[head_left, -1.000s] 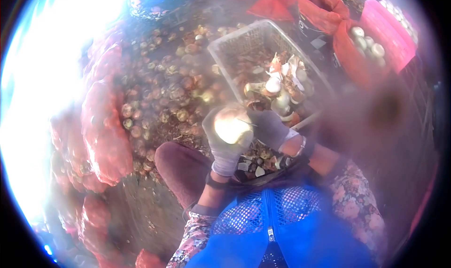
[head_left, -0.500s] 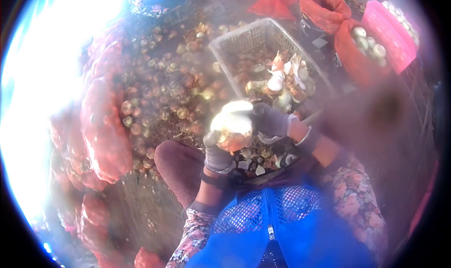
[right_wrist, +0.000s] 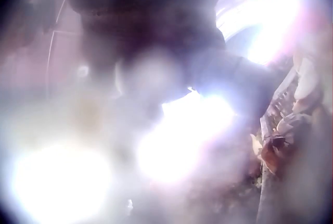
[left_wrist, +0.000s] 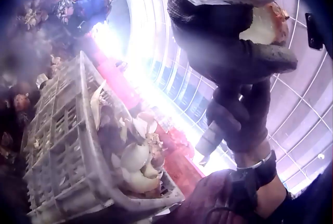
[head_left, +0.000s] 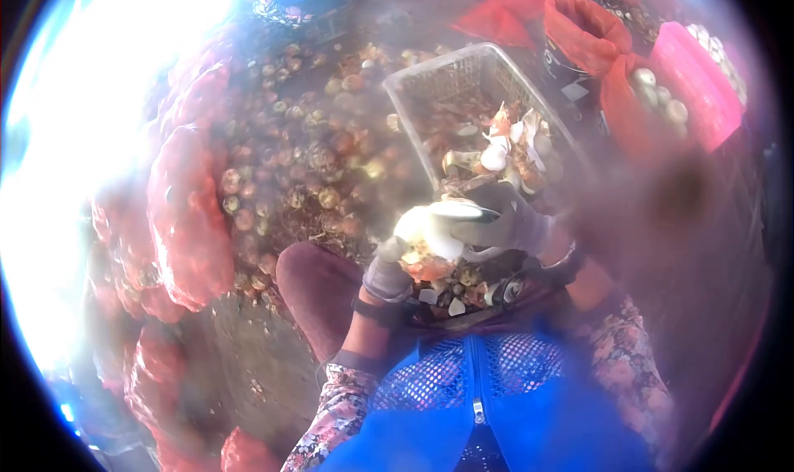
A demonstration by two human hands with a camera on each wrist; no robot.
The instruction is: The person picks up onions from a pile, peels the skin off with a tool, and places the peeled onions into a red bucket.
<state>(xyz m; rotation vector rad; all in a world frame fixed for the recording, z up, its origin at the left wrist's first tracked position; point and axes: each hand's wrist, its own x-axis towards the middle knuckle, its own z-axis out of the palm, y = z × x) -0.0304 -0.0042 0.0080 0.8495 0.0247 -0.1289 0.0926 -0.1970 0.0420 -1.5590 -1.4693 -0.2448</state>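
The left hand (head_left: pixel 387 273) cups the onion (head_left: pixel 430 234) from below, its gloved fingers (left_wrist: pixel 229 52) clamped round the half-peeled bulb. The bulb hangs in the air over a scatter of peel scraps (head_left: pixel 455 294) at the person's lap. The right hand (head_left: pixel 506 222) lies against the onion's upper right side with the thumb across the pale flesh. In the left wrist view its fingers are curled tight round a pale stub (left_wrist: pixel 208 141); what that is cannot be told.

Just beyond the hands stands the mesh basket (head_left: pixel 442 65), its near corner close behind the right hand and its bed heaped with peelings (head_left: pixel 504 145). A raised knee (head_left: pixel 318 294) closes in the left hand from below and to the left.

A heap of loose onions (head_left: pixel 314 158) covers the floor to the left of the basket, right up to its wall. Red net sacks (head_left: pixel 186 215) line the far left edge. Right of the basket are a red bag (head_left: pixel 628 100) and a pink crate (head_left: pixel 703 83), packed close together.

The only bare floor (head_left: pixel 240 364) shows between the knee and the sacks. The right wrist view is washed out by glare.
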